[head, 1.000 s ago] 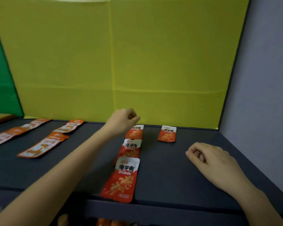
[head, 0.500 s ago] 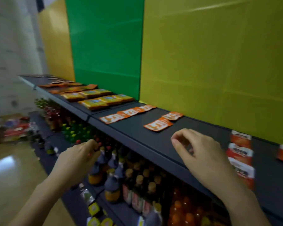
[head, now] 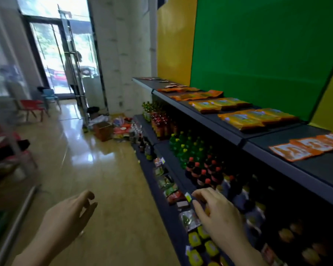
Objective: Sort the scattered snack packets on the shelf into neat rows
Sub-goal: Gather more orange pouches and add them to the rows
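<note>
**Q:** Where were the packets?

**A:** Orange snack packets [head: 306,148] lay overlapping in a row on the top shelf [head: 325,169] at three o'clock, well apart from both hands.

**Q:** And the hands?

**A:** The left hand [head: 69,215], at seven o'clock, and right hand [head: 221,215], at five, hung loosely curled, holding nothing. The packets looked light, thin and slick; pinching a sealed edge seemed the surest hold.

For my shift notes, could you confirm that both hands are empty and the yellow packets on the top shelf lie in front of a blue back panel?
Not quite: the back panel behind the yellow packets is green, not blue, as the head view shows. The rest holds: the packets lie on the top shelf, and the left hand and right hand hold nothing.
</note>
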`<act>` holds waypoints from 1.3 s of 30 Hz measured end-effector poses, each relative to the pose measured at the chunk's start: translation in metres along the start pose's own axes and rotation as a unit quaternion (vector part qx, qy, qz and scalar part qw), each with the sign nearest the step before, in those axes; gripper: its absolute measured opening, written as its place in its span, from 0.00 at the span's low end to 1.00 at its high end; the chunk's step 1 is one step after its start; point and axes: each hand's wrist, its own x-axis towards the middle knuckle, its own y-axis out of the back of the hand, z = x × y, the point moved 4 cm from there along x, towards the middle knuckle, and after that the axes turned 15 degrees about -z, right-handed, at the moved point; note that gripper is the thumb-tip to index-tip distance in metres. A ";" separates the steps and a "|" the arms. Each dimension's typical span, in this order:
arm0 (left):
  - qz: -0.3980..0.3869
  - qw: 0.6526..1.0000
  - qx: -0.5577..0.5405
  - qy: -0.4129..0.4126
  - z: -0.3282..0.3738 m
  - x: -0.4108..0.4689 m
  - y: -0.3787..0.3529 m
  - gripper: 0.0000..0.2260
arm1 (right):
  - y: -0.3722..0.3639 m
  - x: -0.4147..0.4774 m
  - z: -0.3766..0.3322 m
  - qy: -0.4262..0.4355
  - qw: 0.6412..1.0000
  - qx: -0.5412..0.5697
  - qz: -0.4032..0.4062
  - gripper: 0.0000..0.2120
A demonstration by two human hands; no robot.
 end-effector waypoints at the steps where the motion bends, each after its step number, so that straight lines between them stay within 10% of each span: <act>1: 0.006 1.000 0.021 0.006 -0.014 0.008 -0.002 0.08 | -0.010 0.016 -0.004 0.004 1.000 0.007 0.002 0.10; 14: -0.036 0.995 -0.031 0.089 -0.102 0.171 -0.070 0.05 | -0.108 0.245 0.020 -0.030 0.996 0.005 -0.085 0.09; 23: 0.094 0.987 -0.039 0.125 -0.157 0.365 -0.012 0.04 | -0.109 0.488 -0.009 0.031 0.999 0.007 -0.043 0.11; 33: -0.080 0.970 -0.110 0.202 -0.295 0.520 -0.050 0.03 | -0.190 0.681 -0.044 0.025 0.988 0.020 -0.151 0.10; 39: -0.019 0.966 -0.157 0.206 -0.374 0.659 -0.017 0.05 | -0.202 0.813 -0.079 -0.018 0.988 0.042 -0.151 0.10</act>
